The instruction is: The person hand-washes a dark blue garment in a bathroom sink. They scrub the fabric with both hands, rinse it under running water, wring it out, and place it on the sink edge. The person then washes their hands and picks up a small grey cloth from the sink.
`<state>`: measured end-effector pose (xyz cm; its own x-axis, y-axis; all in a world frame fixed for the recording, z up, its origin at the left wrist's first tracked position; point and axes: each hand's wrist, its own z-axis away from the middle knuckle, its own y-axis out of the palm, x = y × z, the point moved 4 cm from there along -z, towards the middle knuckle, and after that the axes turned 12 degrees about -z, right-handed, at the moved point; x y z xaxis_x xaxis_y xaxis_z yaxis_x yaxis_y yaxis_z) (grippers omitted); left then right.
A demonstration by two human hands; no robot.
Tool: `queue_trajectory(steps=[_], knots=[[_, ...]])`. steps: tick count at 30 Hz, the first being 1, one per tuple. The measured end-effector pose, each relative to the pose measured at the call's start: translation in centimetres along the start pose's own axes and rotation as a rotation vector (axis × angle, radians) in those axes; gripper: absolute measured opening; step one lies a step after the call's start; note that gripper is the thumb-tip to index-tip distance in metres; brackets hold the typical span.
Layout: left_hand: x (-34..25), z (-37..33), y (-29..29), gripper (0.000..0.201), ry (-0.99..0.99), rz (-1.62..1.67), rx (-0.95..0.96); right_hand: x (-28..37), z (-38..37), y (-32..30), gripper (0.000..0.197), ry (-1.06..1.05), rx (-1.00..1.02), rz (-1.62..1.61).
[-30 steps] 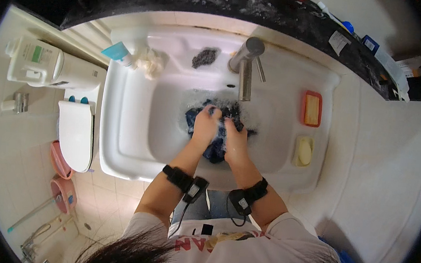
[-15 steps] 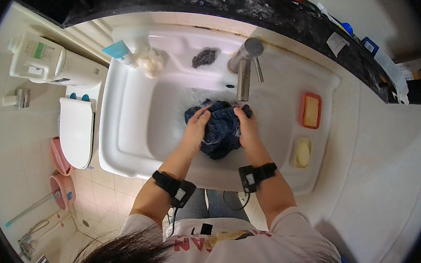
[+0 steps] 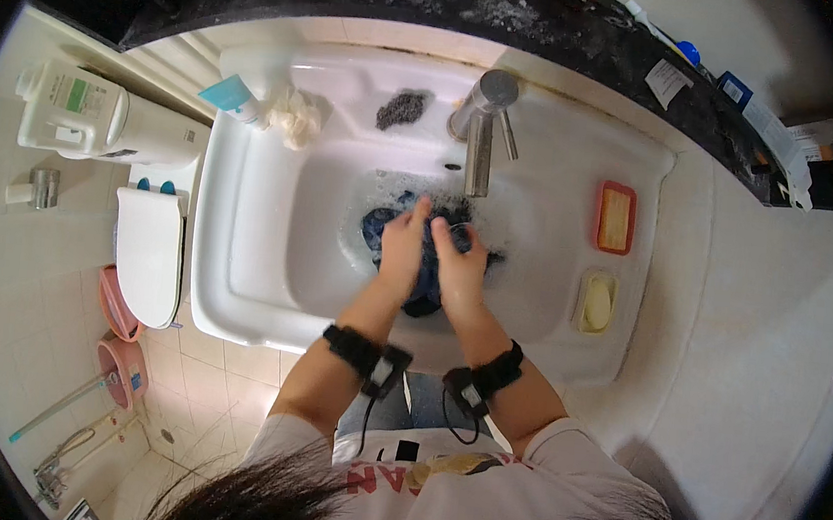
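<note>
A dark blue cloth garment (image 3: 425, 286) lies bunched in sudsy water in the basin of the white sink (image 3: 247, 275). My left hand (image 3: 404, 249) is over its left part, fingers stretched forward and slightly blurred. Close beside it, my right hand (image 3: 460, 262) has thumb and fingers apart, with what looks like a thin soap film between them. Both hands cover the middle of the garment, and neither seems to grip it. The metal faucet (image 3: 480, 152) stands just beyond, its spout pointing toward my hands.
On the sink's right rim sit a scrub brush in a red tray (image 3: 615, 218) and a yellow soap bar (image 3: 599, 304) in a dish. Far left are a blue-capped tube (image 3: 233, 97) and a pale mesh puff (image 3: 295, 119). A dark grey scrubber (image 3: 402, 110) lies behind the basin.
My hands have drawn closer together and come off the garment's sides. The bunched garment has sunk and spread lower in the suds, where more foam shows.
</note>
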<state>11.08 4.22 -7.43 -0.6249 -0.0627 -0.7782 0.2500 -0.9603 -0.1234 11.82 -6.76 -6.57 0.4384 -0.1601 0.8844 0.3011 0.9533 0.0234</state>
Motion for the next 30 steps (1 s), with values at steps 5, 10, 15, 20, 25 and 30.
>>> queue_trajectory(steps=[5, 10, 15, 20, 25, 30], knots=[[0.7, -0.9, 0.2, 0.038, 0.135, -0.218, -0.014, -0.8, -0.4, -0.4, 0.019, -0.03, -0.035, -0.056], [2.4, -0.5, 0.9, 0.028, -0.123, 0.007, 0.012, -1.4, -1.5, -0.2, 0.028, -0.078, 0.049, 0.057], [2.0, -1.2, -0.8, 0.038, -0.049, -0.068, 0.08, -0.8, -0.6, 0.3, 0.031, -0.33, 0.155, 0.434], [3.6, -3.2, -4.8, 0.056, -0.248, 0.364, 0.307, -2.6, -3.7, -3.1, 0.073, 0.053, 0.205, 0.125], [4.6, -3.5, -6.5, 0.05, 0.218, -0.558, 0.181, -4.0, -6.8, -6.9, 0.071, 0.24, 0.3, -0.06], [4.3, -3.3, -5.8, 0.053, -0.114, 0.659, 0.14, -0.1, -2.4, -4.4, 0.064, 0.16, 0.567, -0.69]])
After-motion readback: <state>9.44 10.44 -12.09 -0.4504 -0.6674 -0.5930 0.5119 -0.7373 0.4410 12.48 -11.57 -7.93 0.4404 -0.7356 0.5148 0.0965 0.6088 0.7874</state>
